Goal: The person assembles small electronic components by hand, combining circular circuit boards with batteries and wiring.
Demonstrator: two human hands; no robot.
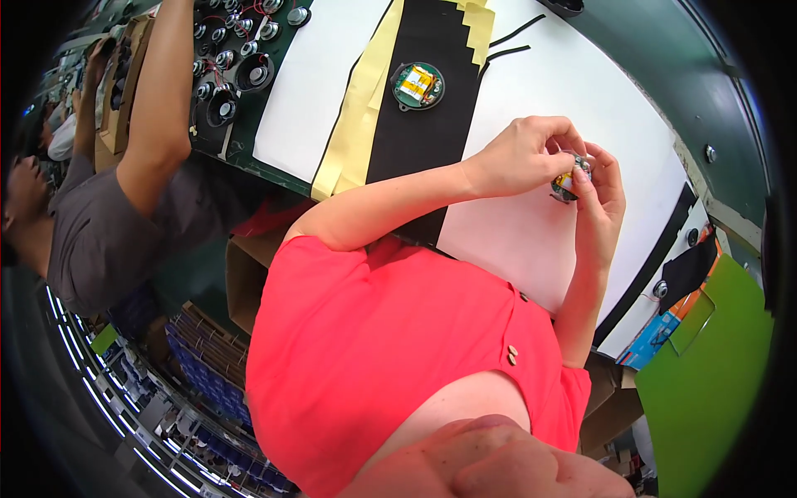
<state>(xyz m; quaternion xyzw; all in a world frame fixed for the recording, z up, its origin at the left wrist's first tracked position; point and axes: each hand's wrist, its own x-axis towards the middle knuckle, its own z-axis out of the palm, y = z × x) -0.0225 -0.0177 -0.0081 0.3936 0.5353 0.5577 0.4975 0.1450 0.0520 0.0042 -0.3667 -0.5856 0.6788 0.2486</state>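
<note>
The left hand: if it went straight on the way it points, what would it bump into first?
The left hand points toward the picture's right, so probably the right hand, with the small round part at their fingertips. Depth is hard to judge there.

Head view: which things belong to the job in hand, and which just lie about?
In the work:
small round part with a yellow patch, in the left hand and right hand
probably the round green circuit board with a yellow top, on the black sheet

Apparently lying about:
two thin black strips by the white sheet
round black-and-silver speaker-like parts, upper left
</note>
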